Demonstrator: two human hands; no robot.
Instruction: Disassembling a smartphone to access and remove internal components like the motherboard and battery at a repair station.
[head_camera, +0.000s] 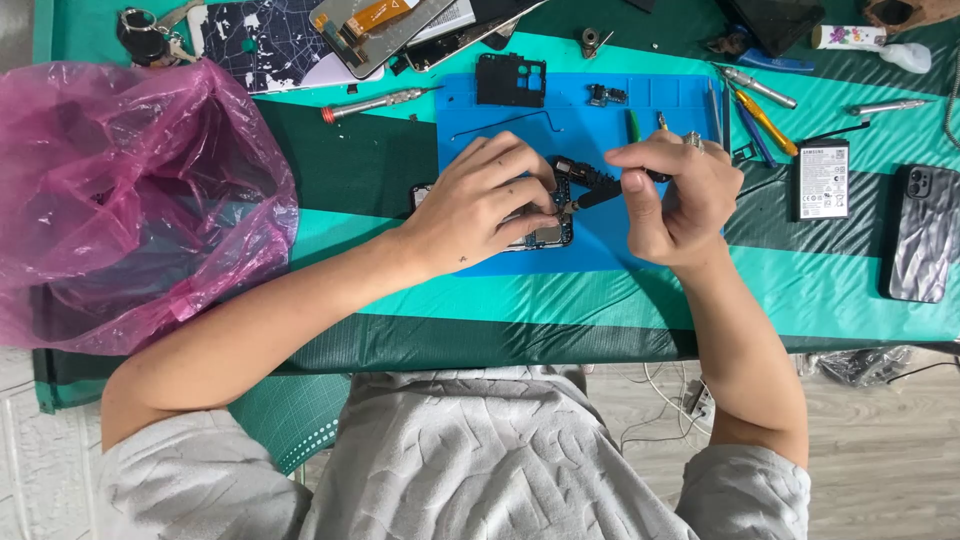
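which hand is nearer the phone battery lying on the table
Right. The right hand, holding a dark tool, lies just left of the battery; the left hand is farther left, on the opened phone.

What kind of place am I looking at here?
Most likely a phone repair bench. An opened phone lies on a blue work mat under both hands, the right hand holding a small screwdriver to it. A loose phone battery and spare screwdrivers lie around the mat.
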